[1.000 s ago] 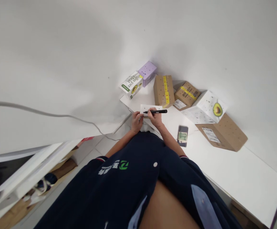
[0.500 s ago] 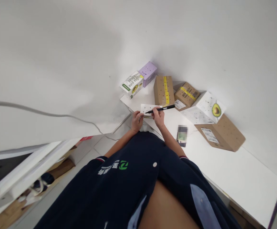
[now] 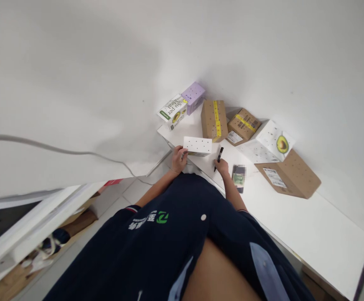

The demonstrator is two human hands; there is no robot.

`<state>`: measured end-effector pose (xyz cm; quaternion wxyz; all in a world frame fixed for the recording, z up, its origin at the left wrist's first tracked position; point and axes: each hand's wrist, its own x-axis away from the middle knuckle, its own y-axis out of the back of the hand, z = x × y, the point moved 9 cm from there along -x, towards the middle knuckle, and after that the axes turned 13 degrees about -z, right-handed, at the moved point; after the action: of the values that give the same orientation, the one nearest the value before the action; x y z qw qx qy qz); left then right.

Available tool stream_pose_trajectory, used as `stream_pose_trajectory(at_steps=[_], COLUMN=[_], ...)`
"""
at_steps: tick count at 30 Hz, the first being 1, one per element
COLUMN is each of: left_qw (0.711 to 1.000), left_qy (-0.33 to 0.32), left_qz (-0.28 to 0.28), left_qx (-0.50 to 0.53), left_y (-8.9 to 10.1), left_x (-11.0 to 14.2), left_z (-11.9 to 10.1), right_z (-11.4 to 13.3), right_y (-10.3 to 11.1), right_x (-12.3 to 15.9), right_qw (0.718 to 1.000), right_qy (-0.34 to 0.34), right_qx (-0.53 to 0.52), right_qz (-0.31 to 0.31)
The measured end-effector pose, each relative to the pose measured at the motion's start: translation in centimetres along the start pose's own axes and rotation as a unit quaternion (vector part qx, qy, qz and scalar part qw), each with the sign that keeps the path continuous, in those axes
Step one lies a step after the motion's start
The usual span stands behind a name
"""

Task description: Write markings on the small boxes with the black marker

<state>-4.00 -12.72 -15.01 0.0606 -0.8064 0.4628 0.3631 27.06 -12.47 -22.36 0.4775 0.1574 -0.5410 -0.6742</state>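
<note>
A small white box (image 3: 197,144) with dark dots across its top lies near the table's edge in front of me. My left hand (image 3: 179,159) grips it by the left end, fingers bent round the corner. A black marker pen (image 3: 220,154) is held in my right hand (image 3: 222,167), away from the box and a little to its right. The pen points steeply, its lower end partly behind my fingers. Just right of that hand, a phone-like dark item (image 3: 238,179) with a green picture lies on the table, partly blurred out.
Along the wall stand a Super Meal box (image 3: 173,110), a purple box (image 3: 193,97), a taped brown carton (image 3: 215,119), a smaller carton (image 3: 243,124), a white avocado box (image 3: 276,140) and a large brown carton (image 3: 290,175). A grey cable (image 3: 59,148) hangs at left. The white table (image 3: 319,234) extends right.
My right hand has moved right and down, off the white box, taking the marker pen with it. The pen has turned from nearly level to steep. My left hand stays on the box.
</note>
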Motion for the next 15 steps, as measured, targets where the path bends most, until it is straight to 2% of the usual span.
stream_pose_trajectory(at_steps=[3, 6, 9, 12, 15], left_qw=[1.0, 1.0, 1.0, 1.0, 0.999], left_qy=[0.007, -0.005, -0.007, 0.011, 0.026], left_qz=[0.008, 0.003, 0.006, 0.019, 0.027], left_qx=[-0.018, -0.026, -0.023, -0.02, -0.005], left_y=[0.0, 0.1, 0.1, 0.0, -0.1], left_x=[0.0, 0.0, 0.0, 0.0, 0.0], left_z=[0.2, 0.0, -0.1, 0.2, 0.4], right_z=[-0.1, -1.4, -4.5, -8.3, -11.7], right_y=[-0.7, 0.2, 2.9, 5.8, 6.4], right_x=[-0.2, -0.1, 0.6, 2.3, 4.2], right_qw=[1.0, 1.0, 0.996, 0.981, 0.972], right_qy=[-0.001, -0.018, -0.039, -0.079, -0.151], right_qx=[0.01, 0.001, 0.003, 0.061, 0.089], right_qz=[0.001, -0.015, -0.084, -0.166, -0.158])
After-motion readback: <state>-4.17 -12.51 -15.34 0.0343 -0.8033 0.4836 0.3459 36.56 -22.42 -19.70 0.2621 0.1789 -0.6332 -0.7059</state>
